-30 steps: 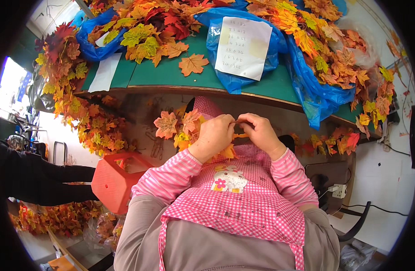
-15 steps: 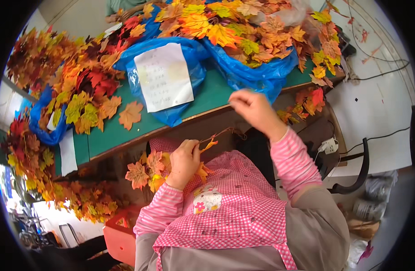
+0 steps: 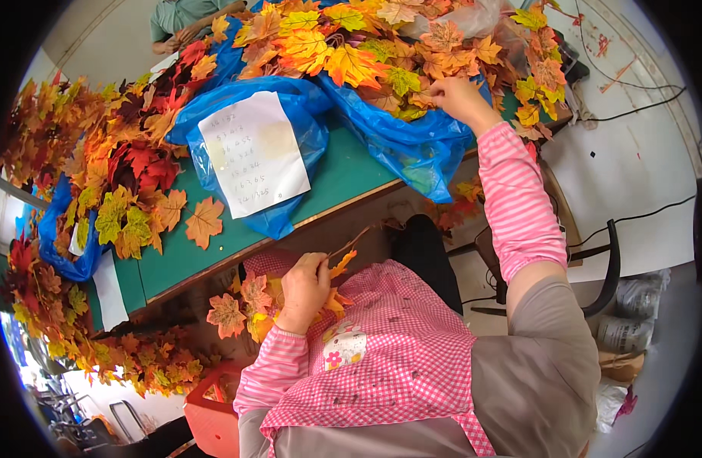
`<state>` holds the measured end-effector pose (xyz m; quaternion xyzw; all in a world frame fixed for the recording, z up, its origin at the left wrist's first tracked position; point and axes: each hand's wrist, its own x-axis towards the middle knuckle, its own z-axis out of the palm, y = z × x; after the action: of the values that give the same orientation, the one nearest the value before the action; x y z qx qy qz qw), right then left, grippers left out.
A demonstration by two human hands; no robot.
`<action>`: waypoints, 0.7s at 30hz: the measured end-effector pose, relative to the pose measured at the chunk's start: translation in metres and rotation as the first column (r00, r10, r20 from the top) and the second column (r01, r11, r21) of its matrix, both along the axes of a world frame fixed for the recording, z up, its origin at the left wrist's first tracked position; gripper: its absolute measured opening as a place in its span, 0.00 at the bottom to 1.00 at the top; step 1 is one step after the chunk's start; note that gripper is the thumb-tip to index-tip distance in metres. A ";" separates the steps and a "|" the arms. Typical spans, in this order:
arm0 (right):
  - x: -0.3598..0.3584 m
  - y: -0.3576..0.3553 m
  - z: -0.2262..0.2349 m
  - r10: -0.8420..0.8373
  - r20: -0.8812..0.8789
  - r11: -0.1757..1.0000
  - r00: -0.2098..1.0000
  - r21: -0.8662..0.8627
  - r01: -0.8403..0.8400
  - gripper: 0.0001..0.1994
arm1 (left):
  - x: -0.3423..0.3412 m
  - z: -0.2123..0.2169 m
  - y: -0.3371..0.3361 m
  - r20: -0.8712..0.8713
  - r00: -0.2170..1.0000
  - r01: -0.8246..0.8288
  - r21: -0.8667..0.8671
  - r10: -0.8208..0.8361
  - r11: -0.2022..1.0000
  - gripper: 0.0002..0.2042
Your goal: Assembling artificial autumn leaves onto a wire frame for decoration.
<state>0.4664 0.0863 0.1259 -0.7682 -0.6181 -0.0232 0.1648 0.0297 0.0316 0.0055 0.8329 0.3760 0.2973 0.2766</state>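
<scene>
In front of my apron, my left hand (image 3: 304, 290) is closed around the thin brown stem (image 3: 352, 243) of an artificial maple leaf garland. Orange and yellow garland leaves (image 3: 227, 315) hang on the left side of that hand, and a narrow orange leaf (image 3: 342, 264) sticks out on its right. My right arm stretches up to the table's far side. There my right hand (image 3: 464, 101) pinches the edge of an orange artificial maple leaf (image 3: 423, 99) in the heap. The heap lies on a blue plastic bag (image 3: 423, 156). My fingertips are partly hidden among the leaves.
A handwritten paper (image 3: 255, 156) lies on another blue bag on the green table (image 3: 351, 169). A single orange leaf (image 3: 204, 223) lies near it. More leaf garlands (image 3: 53, 137) cover the left side. A red plastic stool (image 3: 213, 420) stands below. Another person (image 3: 187, 23) sits across.
My right hand has moved up and away from me, from above the table's near edge to the leaf heap. My left hand keeps its hold on the stem. The view has shifted slightly.
</scene>
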 end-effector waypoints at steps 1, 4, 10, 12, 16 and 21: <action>0.000 0.002 -0.007 0.012 -0.005 1.000 1.000 -0.025 -0.012 0.09 | 0.000 0.000 0.001 -0.001 1.000 -0.001 -0.002 0.001 1.000 0.05; 0.005 0.000 -0.008 0.023 -0.104 0.999 0.994 -0.026 -0.026 0.09 | 0.001 0.000 0.001 0.002 1.000 0.010 -0.029 -0.010 1.000 0.05; 0.007 -0.003 0.019 0.089 -0.891 0.976 0.445 0.168 0.141 0.11 | 0.003 0.005 0.000 0.033 0.998 0.049 -0.081 -0.046 0.996 0.06; 0.005 0.006 0.012 -0.012 -0.739 0.991 0.674 0.080 0.105 0.11 | 0.002 0.003 -0.002 0.041 0.996 0.085 -0.051 -0.083 0.995 0.06; -0.004 -0.005 0.027 0.224 -0.686 0.961 0.693 0.273 -0.041 0.12 | 0.000 0.009 -0.006 -0.001 0.997 0.074 -0.074 -0.075 0.994 0.06; -0.007 -0.001 0.017 0.259 -0.816 0.942 0.517 0.331 0.051 0.09 | -0.002 0.008 -0.006 -0.049 0.998 0.026 -0.047 -0.028 0.999 0.06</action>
<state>0.4594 0.0851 0.1425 -0.6055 -0.4917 0.2667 0.5661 0.0281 0.0261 0.0132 0.8384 0.3783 0.2639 0.2903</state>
